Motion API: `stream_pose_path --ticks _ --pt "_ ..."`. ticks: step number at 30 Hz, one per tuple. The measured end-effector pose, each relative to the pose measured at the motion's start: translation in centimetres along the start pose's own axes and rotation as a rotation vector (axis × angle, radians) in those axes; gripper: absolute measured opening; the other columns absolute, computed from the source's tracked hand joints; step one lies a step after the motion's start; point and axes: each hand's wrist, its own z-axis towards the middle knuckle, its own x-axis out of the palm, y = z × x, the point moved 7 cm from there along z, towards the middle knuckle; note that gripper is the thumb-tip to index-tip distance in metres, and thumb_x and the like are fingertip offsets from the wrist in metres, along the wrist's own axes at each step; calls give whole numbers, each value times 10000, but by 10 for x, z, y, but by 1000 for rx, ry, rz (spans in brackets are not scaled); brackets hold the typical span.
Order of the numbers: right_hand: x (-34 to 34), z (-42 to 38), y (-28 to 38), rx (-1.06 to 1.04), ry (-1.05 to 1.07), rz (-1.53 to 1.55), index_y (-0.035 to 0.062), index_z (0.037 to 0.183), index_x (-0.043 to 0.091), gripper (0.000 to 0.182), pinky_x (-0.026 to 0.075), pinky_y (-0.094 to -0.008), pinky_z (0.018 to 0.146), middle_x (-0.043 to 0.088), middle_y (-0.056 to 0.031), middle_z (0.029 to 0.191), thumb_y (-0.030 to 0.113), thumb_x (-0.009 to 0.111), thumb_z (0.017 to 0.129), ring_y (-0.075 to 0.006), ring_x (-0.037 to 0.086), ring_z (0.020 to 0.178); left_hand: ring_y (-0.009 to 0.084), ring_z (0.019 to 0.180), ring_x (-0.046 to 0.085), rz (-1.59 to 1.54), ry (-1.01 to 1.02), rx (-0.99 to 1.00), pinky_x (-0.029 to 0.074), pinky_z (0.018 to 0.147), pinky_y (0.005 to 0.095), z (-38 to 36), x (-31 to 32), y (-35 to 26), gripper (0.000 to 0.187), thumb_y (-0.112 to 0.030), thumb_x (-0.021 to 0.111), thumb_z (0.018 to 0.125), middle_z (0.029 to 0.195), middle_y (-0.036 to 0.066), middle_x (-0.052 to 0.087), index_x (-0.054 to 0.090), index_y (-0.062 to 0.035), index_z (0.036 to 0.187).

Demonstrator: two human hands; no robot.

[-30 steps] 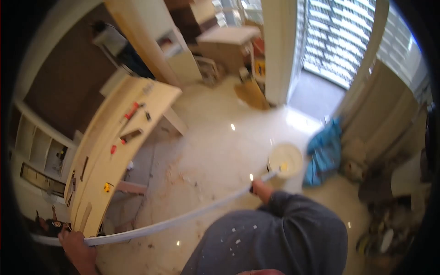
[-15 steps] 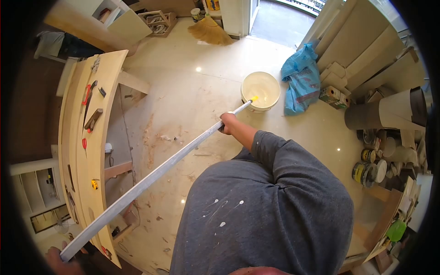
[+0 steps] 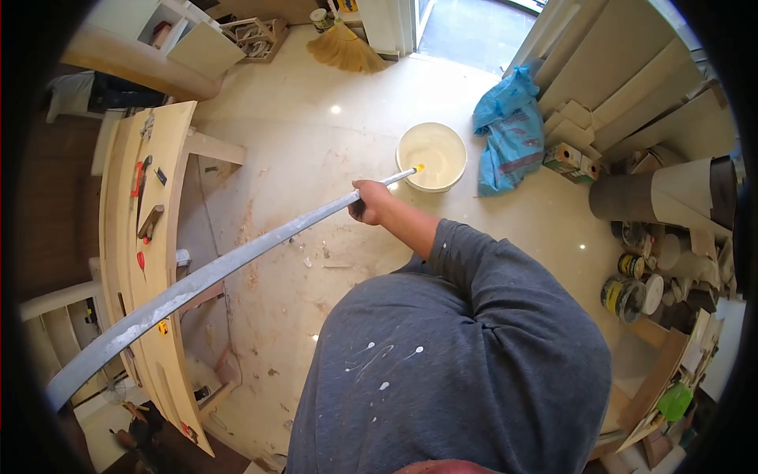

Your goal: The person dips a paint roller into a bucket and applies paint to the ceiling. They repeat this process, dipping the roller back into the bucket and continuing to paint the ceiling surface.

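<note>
My right hand (image 3: 368, 204) is closed around a long grey metal bar (image 3: 221, 265) near its far end. White smears mark the bar's surface. Its yellow tip (image 3: 419, 167) reaches over the rim of a cream bucket (image 3: 433, 186), which has something pale inside. From there the bar slants down to the lower left, passing above the wooden workbench (image 3: 178, 158), and its near end runs into the dark edge of the view. My left hand does not show.
Pliers-like red tools (image 3: 140, 178) and a wooden hand plane (image 3: 150, 223) lie on the bench. Beside the bucket slumps a blue sack (image 3: 509, 142). Paint cans (image 3: 624, 296) and rolled sheets (image 3: 632, 197) stand at right. A straw broom (image 3: 343, 49) rests near the doorway.
My right hand and the bar's tip have shifted slightly left. The near end has swung up and left, and my left hand, earlier at that end, has gone out of view.
</note>
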Motion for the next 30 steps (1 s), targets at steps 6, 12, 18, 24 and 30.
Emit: stream_pose_path --ticks 6,12,18,24,30 --pt "-20 20 19 2 -105 -58 62 926 474 161 526 -346 522 535 -76 790 216 488 969 -194 561 617 347 901 528 -427 84 -122 430 825 377 -41 125 15 383 57 675 719 971 179 520 528 14 1070" --pt "-2 -10 -21 92 -115 -136 61 927 488 164 492 -366 509 518 -70 768 219 523 958 -199 539 639 350 720 632 -36 108 -24 498 635 442 -47 63 27 275 -341 717 701 805 132 655 688 -97 823" --pt "-7 1 -18 114 -69 -137 77 876 475 168 471 -334 500 486 -54 731 216 512 963 -181 504 600 386 741 619 -206 225 -115 492 662 470 -17 -3 8 231 -286 693 728 804 158 648 676 -80 832" --pt "-20 14 20 42 -127 -103 60 912 464 94 460 -325 474 482 -79 755 150 475 938 -184 502 596 370 810 498 -475 -6 -228 374 687 437 -36 71 -10 233 56 662 654 779 173 488 482 -8 788" --pt "-9 15 -30 47 -107 -195 54 916 456 154 470 -365 470 491 -90 753 191 522 940 -210 510 593 361 749 452 -443 187 -264 369 669 432 -88 139 19 268 -78 717 776 770 167 464 461 0 783"
